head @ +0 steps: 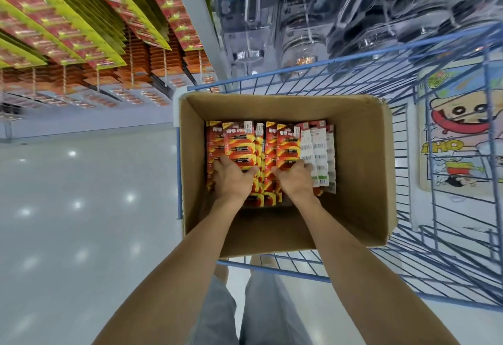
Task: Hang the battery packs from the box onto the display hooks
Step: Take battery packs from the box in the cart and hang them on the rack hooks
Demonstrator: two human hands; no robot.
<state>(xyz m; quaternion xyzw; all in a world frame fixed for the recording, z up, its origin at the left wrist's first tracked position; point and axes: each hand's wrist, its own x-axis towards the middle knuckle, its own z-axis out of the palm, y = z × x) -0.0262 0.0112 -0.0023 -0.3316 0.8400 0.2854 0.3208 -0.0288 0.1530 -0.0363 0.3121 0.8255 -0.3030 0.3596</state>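
An open cardboard box (359,170) stands in a blue wire cart and holds several stacks of red and orange battery packs (239,143); a few at the right show their white barcode backs (317,148). Both my hands are down inside the box. My left hand (234,180) lies on the left stack with its fingers curled over the packs' left edge and the thumb across the top. My right hand (295,178) rests on the middle stack, fingers curled at the white-backed packs. Rows of hanging battery packs (81,26) fill the display hooks at the upper left.
The blue wire cart (449,257) surrounds the box, with a cartoon-printed board (460,127) standing at its right side. Clear-packaged goods (340,12) hang on the shelf beyond the cart. A shiny white floor (81,208) lies to the left. My legs show below the cart's near rail.
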